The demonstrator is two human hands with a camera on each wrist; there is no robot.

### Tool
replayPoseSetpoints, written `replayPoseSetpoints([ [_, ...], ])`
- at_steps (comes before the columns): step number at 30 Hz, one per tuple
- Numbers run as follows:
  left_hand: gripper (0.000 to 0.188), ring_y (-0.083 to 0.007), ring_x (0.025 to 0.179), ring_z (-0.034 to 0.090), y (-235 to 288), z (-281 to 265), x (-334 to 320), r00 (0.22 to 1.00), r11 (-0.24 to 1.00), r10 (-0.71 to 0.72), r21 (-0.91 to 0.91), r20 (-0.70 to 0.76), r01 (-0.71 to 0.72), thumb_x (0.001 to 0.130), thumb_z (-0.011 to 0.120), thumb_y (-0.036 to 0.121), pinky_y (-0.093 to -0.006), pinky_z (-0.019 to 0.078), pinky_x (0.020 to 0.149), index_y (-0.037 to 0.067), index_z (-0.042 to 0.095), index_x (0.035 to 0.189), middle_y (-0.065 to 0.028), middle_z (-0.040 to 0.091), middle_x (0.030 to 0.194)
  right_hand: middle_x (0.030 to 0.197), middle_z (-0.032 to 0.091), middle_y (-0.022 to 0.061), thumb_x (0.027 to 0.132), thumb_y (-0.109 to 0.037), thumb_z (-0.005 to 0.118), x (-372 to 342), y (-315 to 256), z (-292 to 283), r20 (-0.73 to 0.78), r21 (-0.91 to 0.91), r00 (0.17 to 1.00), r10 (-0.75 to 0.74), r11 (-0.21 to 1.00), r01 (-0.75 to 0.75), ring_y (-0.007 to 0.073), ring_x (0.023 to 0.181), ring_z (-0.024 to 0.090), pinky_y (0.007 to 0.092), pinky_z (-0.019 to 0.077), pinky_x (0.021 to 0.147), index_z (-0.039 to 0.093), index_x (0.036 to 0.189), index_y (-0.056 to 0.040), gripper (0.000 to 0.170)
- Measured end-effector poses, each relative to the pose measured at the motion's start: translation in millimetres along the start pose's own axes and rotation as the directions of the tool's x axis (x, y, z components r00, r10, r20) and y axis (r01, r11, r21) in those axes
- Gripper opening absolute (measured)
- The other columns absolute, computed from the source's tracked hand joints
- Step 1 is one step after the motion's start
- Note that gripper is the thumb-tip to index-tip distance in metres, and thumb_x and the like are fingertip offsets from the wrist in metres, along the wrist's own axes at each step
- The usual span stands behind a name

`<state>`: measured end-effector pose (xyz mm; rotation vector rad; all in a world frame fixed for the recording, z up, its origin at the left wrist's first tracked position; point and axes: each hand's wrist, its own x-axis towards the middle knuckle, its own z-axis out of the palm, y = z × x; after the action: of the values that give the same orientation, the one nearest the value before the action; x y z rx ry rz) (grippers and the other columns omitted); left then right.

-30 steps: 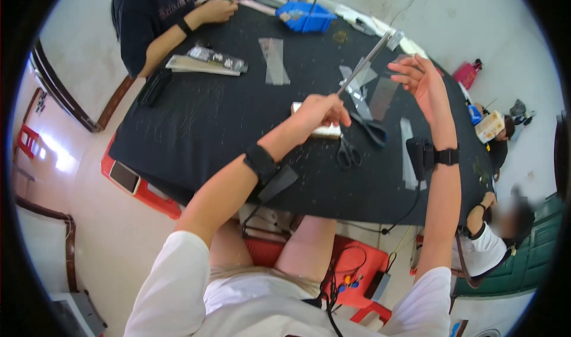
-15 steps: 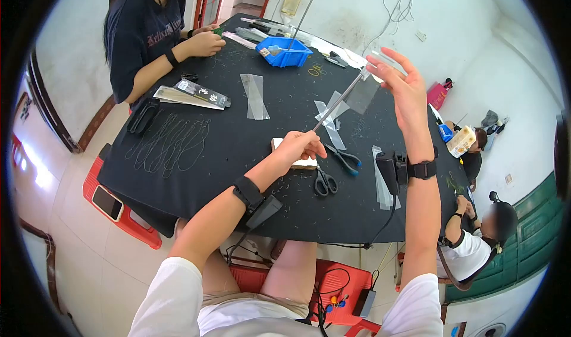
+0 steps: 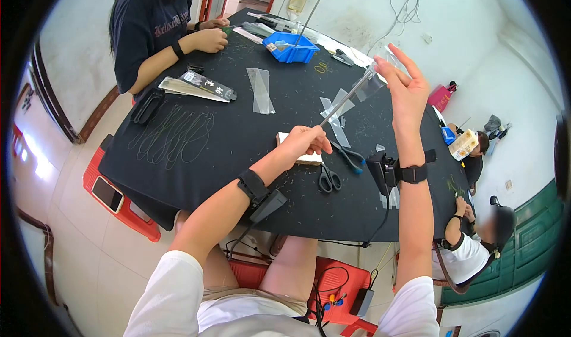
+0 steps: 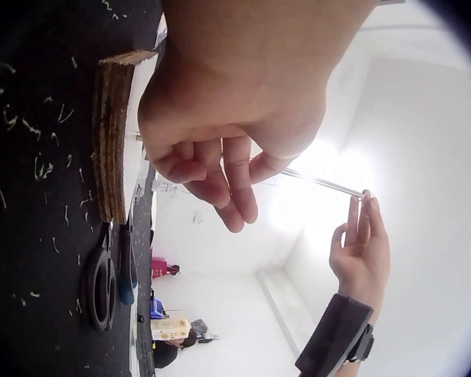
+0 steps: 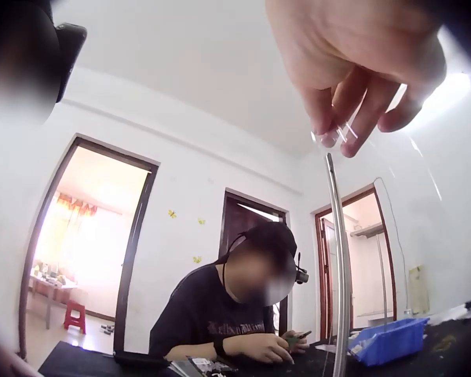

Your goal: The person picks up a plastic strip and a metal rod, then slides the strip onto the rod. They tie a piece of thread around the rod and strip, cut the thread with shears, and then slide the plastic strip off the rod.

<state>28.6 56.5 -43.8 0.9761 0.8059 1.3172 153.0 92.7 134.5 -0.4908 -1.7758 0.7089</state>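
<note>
My left hand grips the lower end of a thin metal rod, which slants up to the right. Around the rod's upper tip is a small piece of clear plastic film, pinched by the fingers of my right hand. In the right wrist view the rod's tip lies just below those fingertips. Under my left hand sits a white-topped block with layered brown sides. Black scissors and a blue-and-black-handled tool lie beside the block.
Clear plastic strips lie on the black table, with looped thin strands at left. A blue bin stands at the back. One person sits at far left, another at right. A phone rests on a red stool.
My right hand has come to the rod's upper end with the plastic film, its fingers now close on the tip. The left hand keeps its hold on the rod. The head view has tilted up.
</note>
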Motion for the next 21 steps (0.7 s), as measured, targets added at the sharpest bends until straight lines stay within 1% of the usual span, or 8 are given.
replayPoseSetpoints([
  [2,0.03,-0.0109,0.06,0.048,-0.1,-0.5,0.0,1.0,1.0,0.005,-0.002,-0.001,-0.005,0.081,0.046,0.025,-0.022,0.0384,0.056,0.002,0.062,0.071,-0.0121,0.063,0.074,0.087,0.066,0.0124,0.079,-0.006,0.062,-0.1,2.0,2.4,-0.049,0.001,0.998,-0.042,0.999,0.042,0.0081,0.079,0.06,0.0181,0.0436,0.073,0.056,0.111,0.0006,0.034],
  [5,0.031,-0.0108,0.06,0.048,0.0,-0.7,0.3,1.0,1.0,-0.004,0.007,-0.006,0.004,0.082,0.046,0.026,-0.022,0.0384,0.056,0.002,0.062,0.071,-0.012,0.063,0.074,0.087,0.066,0.0123,0.079,-0.005,0.062,1.9,5.9,2.9,-0.079,-0.021,0.995,-0.052,0.999,0.051,0.008,0.079,0.06,0.0175,0.0436,0.072,0.057,0.109,0.0002,0.031],
  [11,0.031,-0.0108,0.06,0.047,0.4,0.0,0.0,1.0,1.0,0.001,0.006,-0.012,-0.001,0.082,0.045,0.026,-0.0224,0.0383,0.056,0.002,0.062,0.071,-0.0117,0.062,0.074,0.086,0.066,0.0123,0.079,-0.005,0.062,-1.7,10.9,2.0,-0.041,-0.025,0.999,-0.027,0.999,0.026,0.0078,0.077,0.06,0.0175,0.0439,0.07,0.058,0.107,0.0019,0.029],
  [15,0.031,-0.0108,0.06,0.047,1.8,-0.4,-0.8,1.0,1.0,-0.009,0.015,-0.005,0.009,0.081,0.045,0.026,-0.0226,0.0383,0.058,0.002,0.062,0.071,-0.0115,0.062,0.074,0.085,0.066,0.0126,0.079,-0.005,0.062,-6.2,10.0,1.2,-0.059,-0.048,0.998,0.005,0.999,-0.008,0.0088,0.076,0.061,0.0179,0.0444,0.07,0.058,0.106,0.0027,0.028],
  [18,0.031,-0.0108,0.061,0.047,1.5,0.1,-0.4,1.0,1.0,-0.012,0.008,-0.002,0.012,0.081,0.045,0.026,-0.0225,0.0383,0.059,0.001,0.062,0.071,-0.0115,0.062,0.074,0.085,0.066,0.0126,0.079,-0.006,0.062,-8.0,10.3,2.1,-0.064,-0.013,0.998,-0.01,1.0,0.009,0.0094,0.076,0.061,0.0178,0.0447,0.069,0.058,0.106,0.0029,0.028],
  [20,0.031,-0.0107,0.061,0.047,2.3,-0.1,-0.7,1.0,1.0,-0.011,0.006,-0.006,0.011,0.081,0.045,0.026,-0.0224,0.0382,0.059,0.001,0.062,0.071,-0.0115,0.062,0.074,0.086,0.066,0.0127,0.079,-0.006,0.062,-11.2,4.9,3.7,-0.075,-0.07,0.997,0.029,0.997,-0.034,0.0097,0.077,0.061,0.0181,0.0452,0.069,0.058,0.106,0.0029,0.028],
  [21,0.032,-0.0108,0.061,0.047,2.7,0.0,-1.3,1.0,1.0,-0.008,0.005,-0.003,0.008,0.081,0.045,0.026,-0.0225,0.0381,0.059,0.001,0.062,0.071,-0.0115,0.062,0.074,0.086,0.066,0.0127,0.079,-0.006,0.062,-13.3,6.6,4.0,-0.076,-0.068,0.997,0.031,0.997,-0.036,0.0097,0.077,0.061,0.0181,0.0452,0.069,0.058,0.106,0.0029,0.028],
])
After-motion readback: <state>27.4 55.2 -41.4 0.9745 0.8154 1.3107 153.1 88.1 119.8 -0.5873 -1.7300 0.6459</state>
